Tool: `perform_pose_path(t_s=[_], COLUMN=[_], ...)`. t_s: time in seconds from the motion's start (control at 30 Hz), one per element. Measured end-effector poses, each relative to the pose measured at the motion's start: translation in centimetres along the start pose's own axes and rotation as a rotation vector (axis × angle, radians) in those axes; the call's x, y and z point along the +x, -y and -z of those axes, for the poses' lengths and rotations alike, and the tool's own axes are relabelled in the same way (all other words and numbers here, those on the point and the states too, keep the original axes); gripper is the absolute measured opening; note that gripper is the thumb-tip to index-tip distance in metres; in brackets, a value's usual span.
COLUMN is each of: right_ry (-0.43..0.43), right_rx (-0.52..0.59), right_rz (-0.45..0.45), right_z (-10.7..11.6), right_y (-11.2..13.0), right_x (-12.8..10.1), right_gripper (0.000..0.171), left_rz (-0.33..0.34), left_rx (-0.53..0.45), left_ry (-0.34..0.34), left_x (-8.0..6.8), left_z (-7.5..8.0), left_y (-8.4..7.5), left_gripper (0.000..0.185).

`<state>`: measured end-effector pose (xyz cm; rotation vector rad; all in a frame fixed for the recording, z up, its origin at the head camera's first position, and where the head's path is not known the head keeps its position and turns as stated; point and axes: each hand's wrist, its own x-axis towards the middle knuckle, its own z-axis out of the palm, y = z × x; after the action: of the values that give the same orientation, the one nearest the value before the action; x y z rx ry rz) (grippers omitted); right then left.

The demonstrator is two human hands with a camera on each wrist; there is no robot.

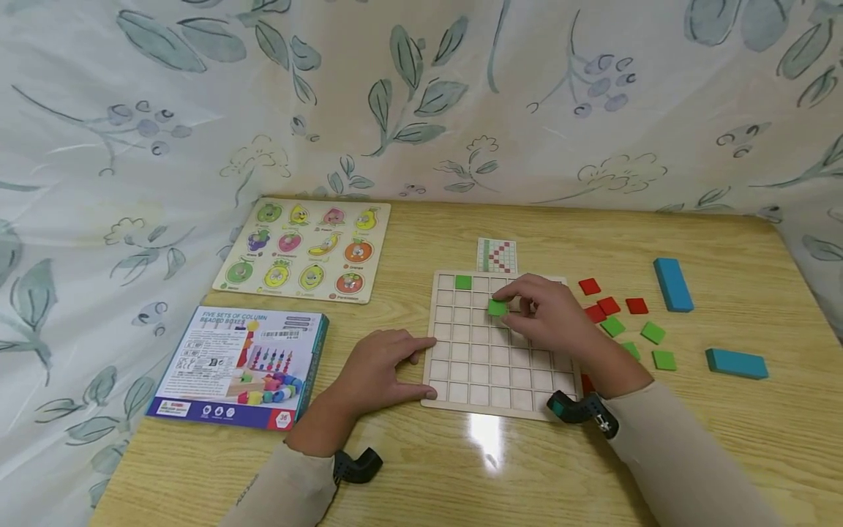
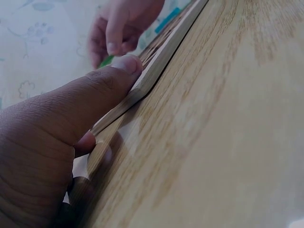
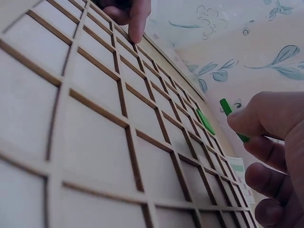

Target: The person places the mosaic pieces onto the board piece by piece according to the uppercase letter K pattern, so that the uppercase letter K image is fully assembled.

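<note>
A pale wooden grid board [image 1: 484,366] lies on the table, with one green tile [image 1: 463,282] set in its top row. My right hand [image 1: 549,315] hovers over the upper middle of the board and pinches a second green tile [image 1: 497,308] at its fingertips; in the right wrist view that tile [image 3: 228,110] is tilted above the grid board [image 3: 95,142]. My left hand [image 1: 382,366] rests flat on the table, its thumb [image 2: 124,66] pressed against the board's left edge [image 2: 156,64]. A small pattern card [image 1: 497,256] lies just behind the board.
Loose red tiles [image 1: 609,304] and green tiles [image 1: 652,333] lie right of the board, with two blue blocks [image 1: 673,284] [image 1: 736,363] beyond. A fruit peg puzzle [image 1: 306,249] and a toy box [image 1: 240,366] sit at the left. Leaf-print cloth [image 1: 421,95] walls the table.
</note>
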<state>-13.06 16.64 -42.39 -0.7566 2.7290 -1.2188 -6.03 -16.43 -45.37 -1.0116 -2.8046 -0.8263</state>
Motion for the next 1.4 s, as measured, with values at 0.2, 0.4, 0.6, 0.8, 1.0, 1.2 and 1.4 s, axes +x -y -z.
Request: perform_pose_path(t_s=[0.2,0.4,0.6,0.8,1.0,1.2,1.4], right_ry=[-0.008,-0.005,0.009,0.015,0.026,0.031,0.027], right_rx=[-0.005,-0.007,0.004,0.009,-0.006,-0.059,-0.066], right_rz=[-0.031,-0.061,-0.063,-0.058,-0.048,-0.062,-0.083], right_z=[-0.7,-1.4,-2.0,-2.6,-3.4,-4.1,-4.2], right_y=[-0.1,0.0,0.5,1.0,1.2,1.0,0.9], right_x=[1.1,2.1,2.8,3.5,4.3,4.3,4.1], right_gripper=[0.029,0.029,0.029,0.028,0.027,0.026,0.025], left_rz=[0.018,0.022,0.02,0.017,0.016,0.008,0.005], left_rx=[-0.006,-0.015,-0.013,-0.01,-0.001,-0.004,-0.006], left_ry=[0.013,0.013,0.014,0.013,0.014,0.006,0.0], left_x=[-0.1,-0.1,0.0,0.0,-0.1,-0.1,-0.1], left_z=[0.0,0.0,0.1,0.0,0.0,-0.1,-0.1], left_y=[0.0,0.0,-0.1,-0.1,0.0,0.0,0.0], left_gripper=[0.072,0.072,0.072,0.072,0.072,0.072,0.072])
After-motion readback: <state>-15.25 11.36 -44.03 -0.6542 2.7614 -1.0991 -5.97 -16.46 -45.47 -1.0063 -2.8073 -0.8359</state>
